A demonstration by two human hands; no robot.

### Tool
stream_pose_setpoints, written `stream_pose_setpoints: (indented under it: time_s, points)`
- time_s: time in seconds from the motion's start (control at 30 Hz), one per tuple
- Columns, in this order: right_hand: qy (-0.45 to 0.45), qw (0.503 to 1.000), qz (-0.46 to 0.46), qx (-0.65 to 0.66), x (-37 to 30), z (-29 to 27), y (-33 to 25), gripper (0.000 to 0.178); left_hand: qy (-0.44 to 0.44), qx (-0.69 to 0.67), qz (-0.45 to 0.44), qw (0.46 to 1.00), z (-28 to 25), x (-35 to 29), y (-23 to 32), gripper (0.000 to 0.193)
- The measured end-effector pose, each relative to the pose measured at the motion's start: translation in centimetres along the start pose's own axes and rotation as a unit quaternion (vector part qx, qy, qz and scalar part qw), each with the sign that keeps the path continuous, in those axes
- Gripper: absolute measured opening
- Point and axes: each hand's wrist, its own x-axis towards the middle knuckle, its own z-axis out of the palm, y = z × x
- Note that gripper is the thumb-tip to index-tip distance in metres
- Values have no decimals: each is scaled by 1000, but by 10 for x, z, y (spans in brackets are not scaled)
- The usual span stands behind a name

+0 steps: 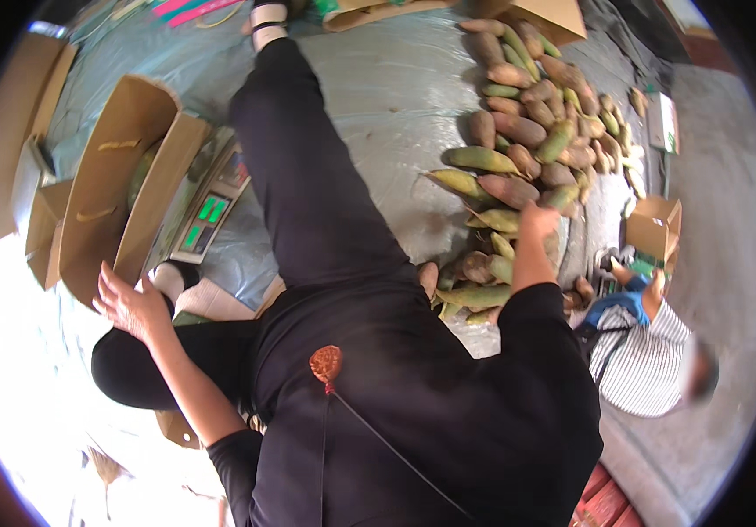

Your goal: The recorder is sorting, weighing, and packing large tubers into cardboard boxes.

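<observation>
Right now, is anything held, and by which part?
The spread left hand seems empty. The right hand is by an oblong reddish-brown tuber; whether it grips cannot be told.

Lots of brn & grn root veg (556, 140) lie piled on R; brn cardboard bag (106, 178) w/ yellow handles is open on L.

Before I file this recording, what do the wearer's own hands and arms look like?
The left hand and right hand are both ungloved. Plain black sleeves end partway down the arms, leaving the forearms mostly bare. No watch or bracelet shows.
</observation>
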Motion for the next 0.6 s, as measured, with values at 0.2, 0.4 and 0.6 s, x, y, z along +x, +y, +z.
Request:
stream_pose_setpoints:
  time_s: [0.2,0.4,0.6]
  points:
    - [-132,986,78,67,29,19,-29,56,-1,-38,4,999,7,5,12,74]
    - [-206,939,181,206,44,61,-103,53,-27,-32,-39,998,-6,6,21,73]
    - [-278,846,323,321,54,44,-12,50,-26,-25,-56,998,-9,3,11,74]
